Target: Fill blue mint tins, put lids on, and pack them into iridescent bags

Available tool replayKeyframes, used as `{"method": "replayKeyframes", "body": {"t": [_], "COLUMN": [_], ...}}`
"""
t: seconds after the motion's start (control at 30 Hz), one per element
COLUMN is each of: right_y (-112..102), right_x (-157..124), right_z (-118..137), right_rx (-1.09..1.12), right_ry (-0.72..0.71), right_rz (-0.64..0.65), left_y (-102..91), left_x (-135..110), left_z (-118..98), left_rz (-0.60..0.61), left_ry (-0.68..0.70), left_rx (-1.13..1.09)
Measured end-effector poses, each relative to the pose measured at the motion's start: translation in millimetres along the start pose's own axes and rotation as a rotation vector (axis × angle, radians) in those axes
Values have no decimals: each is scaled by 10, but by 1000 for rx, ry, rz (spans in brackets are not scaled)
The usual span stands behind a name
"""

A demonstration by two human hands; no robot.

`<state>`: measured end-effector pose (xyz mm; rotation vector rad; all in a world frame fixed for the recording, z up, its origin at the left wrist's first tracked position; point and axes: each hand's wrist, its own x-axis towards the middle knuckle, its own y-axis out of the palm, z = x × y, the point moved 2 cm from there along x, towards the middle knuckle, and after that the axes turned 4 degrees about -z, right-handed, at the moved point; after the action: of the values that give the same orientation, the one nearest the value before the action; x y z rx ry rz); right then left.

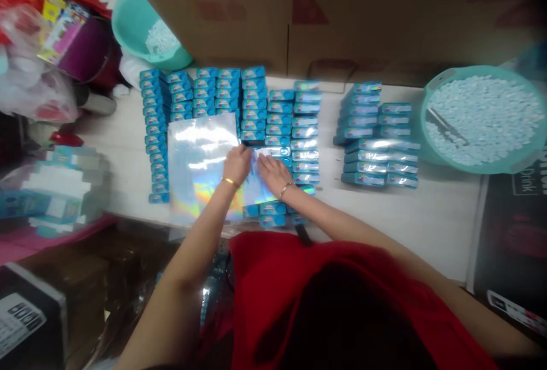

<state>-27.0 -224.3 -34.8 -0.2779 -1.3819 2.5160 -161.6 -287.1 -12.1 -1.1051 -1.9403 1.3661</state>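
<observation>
A stack of shiny holographic sheets [203, 159] lies over part of the rows of small blue boxes [254, 114]. My left hand [237, 165] rests at the right edge of this stack with its fingers curled closed; what they pinch is hidden. Close beside it, my right hand [273, 175] lies flat with fingers stretched out, on a second shiny piece [255, 190] that covers more boxes. Both hands are slightly blurred, and their fingertips nearly meet.
On the right stand more stacked blue boxes [370, 162] and a turquoise basin [431, 145] full of small white pieces, with tweezers [448, 127] on top. Another turquoise basin [128, 22] sits back left. Flattened cartons [64, 187] lie left; a large cardboard box [256, 22] walls the back.
</observation>
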Motion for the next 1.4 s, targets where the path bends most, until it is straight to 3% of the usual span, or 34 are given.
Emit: {"method": "replayKeyframes", "body": {"t": [0.1,0.3,0.4,0.5,0.57,0.63,0.73,0.83,0.93,1.03,1.17,1.27,1.4], "right_y": [66,-2,0,-30,-109,-245,-456,-595,-699,-752,-712,-643,-579], "right_x": [-17,-69,-59,-38,-61,-165,-519,-1006,-1441,-1722,-1875,-1862,-1761], "right_z": [-63,-43,-57,-97,-111,-100,-41,36,-2,-184,-498,-658,-751], "right_rx": [-4,1,35,109,199,346,702,1016,1113,1033,807,616,358], "right_ry": [1,24,22,21,38,85,232,370,473,499,488,453,368], "right_rz": [3,19,3,10,-13,-120,-230,-161,-207,-230,-200,-178,-117], "left_y": [53,70,15,-147,-301,-434,-477,-343,-102,159,409,490,537], "left_x": [-21,-141,-369,-743,-994,-1186,-1319,-1340,-1381,-1446,-1474,-1450,-1431], "left_z": [-31,-41,-95,-286,-474,-667,-917,-1099,-1237,-1355,-1455,-1481,-1495], "left_rz": [1,-17,-60,-97,-192,-345,-481,-456,-343,-246,-202,-213,-208], "left_ry": [18,76,106,85,-37,-250,-532,-654,-687,-645,-511,-434,-432], "left_rx": [66,57,-13,-134,-278,-483,-833,-1080,-1195,-1178,-983,-800,-578]}}
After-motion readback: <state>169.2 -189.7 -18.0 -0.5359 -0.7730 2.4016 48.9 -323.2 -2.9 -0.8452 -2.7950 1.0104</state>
